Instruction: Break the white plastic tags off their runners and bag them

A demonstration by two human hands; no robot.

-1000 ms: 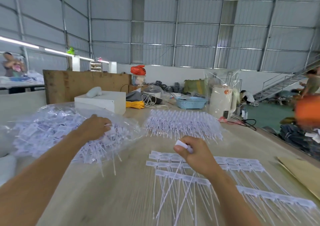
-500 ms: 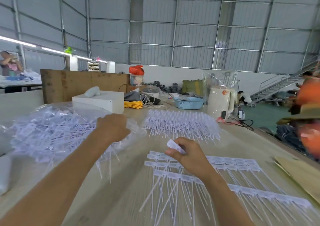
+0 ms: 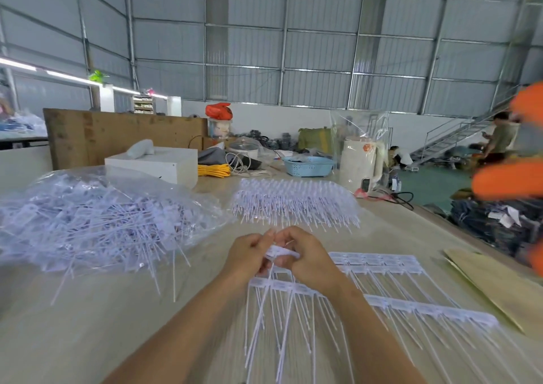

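White tag [image 3: 281,252] pinched between both hands at table centre, above strips of unbroken tags [image 3: 382,283] lying on table [image 3: 88,333]. Left hand [image 3: 249,254] curled on tag's left end; right hand [image 3: 305,256] curled on right end. Clear bag [image 3: 97,216] of loose tags heaped left of hands. Further stack of runners [image 3: 296,204] just behind. Blue basket [image 3: 308,166] at far edge.

hands 2: left hand [image 3: 249,254], right hand [image 3: 308,261] | clear bag [image 3: 97,216] 1 | blue basket [image 3: 308,166] 1 | white box [image 3: 164,164] 1
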